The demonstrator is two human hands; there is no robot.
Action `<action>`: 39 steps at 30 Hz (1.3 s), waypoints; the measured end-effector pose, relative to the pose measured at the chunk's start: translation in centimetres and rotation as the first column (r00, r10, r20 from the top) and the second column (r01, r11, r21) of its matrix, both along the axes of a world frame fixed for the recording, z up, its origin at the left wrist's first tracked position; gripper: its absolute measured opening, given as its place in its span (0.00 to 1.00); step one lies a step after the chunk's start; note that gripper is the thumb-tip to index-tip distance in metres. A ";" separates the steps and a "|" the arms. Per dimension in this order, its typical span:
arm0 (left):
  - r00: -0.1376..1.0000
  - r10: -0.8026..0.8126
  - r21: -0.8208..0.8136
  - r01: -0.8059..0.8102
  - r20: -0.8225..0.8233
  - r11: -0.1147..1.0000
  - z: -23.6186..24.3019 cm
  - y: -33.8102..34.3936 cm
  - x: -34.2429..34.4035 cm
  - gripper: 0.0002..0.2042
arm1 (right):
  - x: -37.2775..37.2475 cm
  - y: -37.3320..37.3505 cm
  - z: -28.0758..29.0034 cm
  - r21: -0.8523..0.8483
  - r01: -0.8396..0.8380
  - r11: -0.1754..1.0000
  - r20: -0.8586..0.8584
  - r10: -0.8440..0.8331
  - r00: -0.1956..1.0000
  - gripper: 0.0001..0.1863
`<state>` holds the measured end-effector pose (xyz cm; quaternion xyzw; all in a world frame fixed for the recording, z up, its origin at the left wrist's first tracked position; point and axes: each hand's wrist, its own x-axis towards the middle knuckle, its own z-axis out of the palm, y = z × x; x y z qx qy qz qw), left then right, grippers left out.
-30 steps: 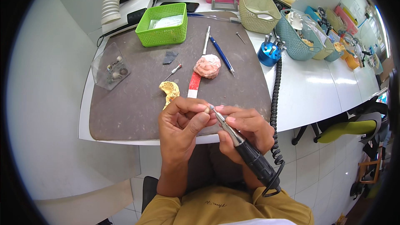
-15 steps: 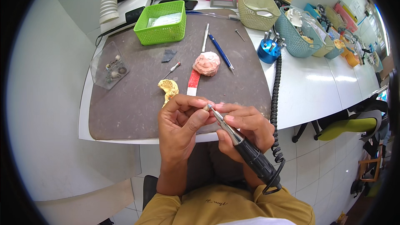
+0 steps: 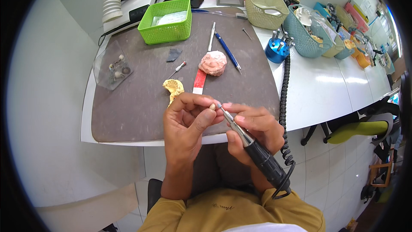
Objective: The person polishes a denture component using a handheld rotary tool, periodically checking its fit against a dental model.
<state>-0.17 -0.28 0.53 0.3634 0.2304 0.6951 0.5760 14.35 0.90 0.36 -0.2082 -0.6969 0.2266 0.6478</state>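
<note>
Between thumb and forefinger, my left hand (image 3: 185, 118) pinches a small cream dental crown (image 3: 212, 107). My right hand (image 3: 259, 131) wraps round a black and silver rotary handpiece (image 3: 262, 158), which slants up to the left. Its small bluish grinding tip (image 3: 219, 106) sits just right of the crown, apparently a slight gap away. Beyond my left hand lies a yellow plaster dental model (image 3: 173, 89), partly hidden by my fingers. A pink dental model (image 3: 213, 63) rests farther off, beside a red and white strip (image 3: 199, 80).
A coiled black cord (image 3: 283, 103) runs down past my right hand from near a blue bur holder (image 3: 277, 50). On the brown mat (image 3: 128, 120) lie a blue pencil (image 3: 227, 51) and a clear box (image 3: 113, 68). A green basket (image 3: 165, 36) stands at the back.
The handpiece tip has shifted slightly right, away from the crown. The crown is turned, showing more of its cream side between my left fingers.
</note>
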 end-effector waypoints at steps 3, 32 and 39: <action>0.999 0.019 -0.048 -0.021 -0.045 0.999 0.3 -0.3 0.3 0.08 | 0.3 -0.5 -0.4 -0.025 0.016 1.000 -0.006 -0.016 1.000 0.14; 0.941 0.094 -0.091 -0.130 -0.325 0.987 0.6 0.6 1.6 0.06 | 0.9 0.6 1.5 -0.423 0.002 0.906 -0.159 -0.076 0.984 0.12; 0.966 -0.022 -0.118 -0.009 -0.258 0.993 0.8 -0.3 0.7 0.06 | 2.1 -0.2 0.7 -0.400 -0.166 0.901 -0.176 0.102 0.979 0.13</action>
